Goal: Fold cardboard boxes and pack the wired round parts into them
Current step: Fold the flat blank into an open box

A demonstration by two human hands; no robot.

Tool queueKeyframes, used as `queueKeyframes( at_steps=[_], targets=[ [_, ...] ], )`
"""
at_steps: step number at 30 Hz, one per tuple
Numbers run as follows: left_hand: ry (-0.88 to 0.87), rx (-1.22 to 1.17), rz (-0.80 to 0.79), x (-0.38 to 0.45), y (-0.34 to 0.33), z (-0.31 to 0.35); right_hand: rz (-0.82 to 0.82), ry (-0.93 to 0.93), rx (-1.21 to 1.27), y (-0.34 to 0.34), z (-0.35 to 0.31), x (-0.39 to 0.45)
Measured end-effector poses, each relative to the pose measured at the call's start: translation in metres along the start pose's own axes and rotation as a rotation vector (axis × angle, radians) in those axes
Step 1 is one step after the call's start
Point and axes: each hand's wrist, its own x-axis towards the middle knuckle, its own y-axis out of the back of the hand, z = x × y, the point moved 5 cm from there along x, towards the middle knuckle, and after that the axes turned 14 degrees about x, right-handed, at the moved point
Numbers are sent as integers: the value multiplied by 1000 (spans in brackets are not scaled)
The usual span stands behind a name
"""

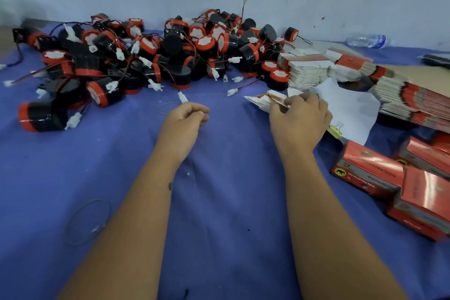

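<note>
A flat unfolded box (265, 101) is gripped by the right hand (300, 117); the left hand (186, 117) lies loosely curled, holding nothing. Round parts (155, 53) are heaped behind, folded boxes (394, 178) stacked right

A matt blue cloth (219, 202) is spread over the table. Glossy red cardboard is seen on the folded boxes (370, 170) at right; shiny black-and-red plastic on the far round parts (204, 44).
</note>
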Motion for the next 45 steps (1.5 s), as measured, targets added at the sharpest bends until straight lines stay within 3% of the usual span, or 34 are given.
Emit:
queueKeyframes(
  at_steps=[3, 8, 10, 15, 18, 22, 25, 27, 30, 33, 36, 39, 45],
  targets=[
    [-3, 18, -15, -1, -2, 2, 115, 114, 16, 7, -6, -2],
    [-3, 12, -8, -4, -3, 5, 161, 454, 300, 8, -47, -20],
    [-5, -4, -1, -5, -3, 6, 62, 557, 365, 1, -66, -30],
    [14, -5, 24, -1, -3, 3, -506, 567, 297, -41, -79, -52],
    [8, 35, 45, 0, -3, 2, -586, 536, 440, -37, -81, -53],
    [-22, 56, 211, 0, 6, 3, -565, 506, 586, -27, -85, -55],
    [8, -120, 367, 0, 23, -2, -453, 526, 440, -28, -82, -53],
    [76, -329, 434, 1, 34, -8, -485, 486, 352, -33, -76, -49],
    [184, -726, 401, 1, 38, -11, -563, 465, 313, -39, -72, -49],
    [175, -854, 357, -2, 39, -6, -550, 457, 412, -35, -78, -54],
    [80, -782, 315, -6, 42, 2, -473, 450, 373, -33, -82, -56],
    [-15, -559, 290, -10, 41, 11, -368, 383, 334, -27, -80, -51],
    [-222, -206, 281, -16, 33, 30, -403, 275, 330, -28, -74, -49]
  ],
)
